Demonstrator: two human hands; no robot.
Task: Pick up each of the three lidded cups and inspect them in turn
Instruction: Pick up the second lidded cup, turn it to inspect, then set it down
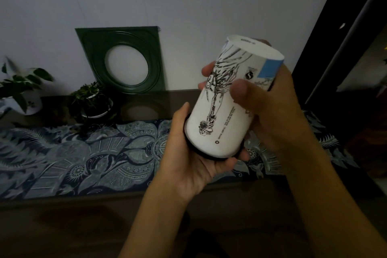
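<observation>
A white paper cup with a black line drawing and a blue patch is held upside down in front of me, tilted, its bottom pointing up and to the right. Its black lid rests in the palm of my left hand, which cups it from below. My right hand wraps around the cup's side near the bottom end, thumb on the front. Only this one cup is in view.
Below the hands lies a blue patterned cloth on a dark table. Two potted plants stand at the back left. A green square frame leans against the white wall. A dark door edge runs along the right.
</observation>
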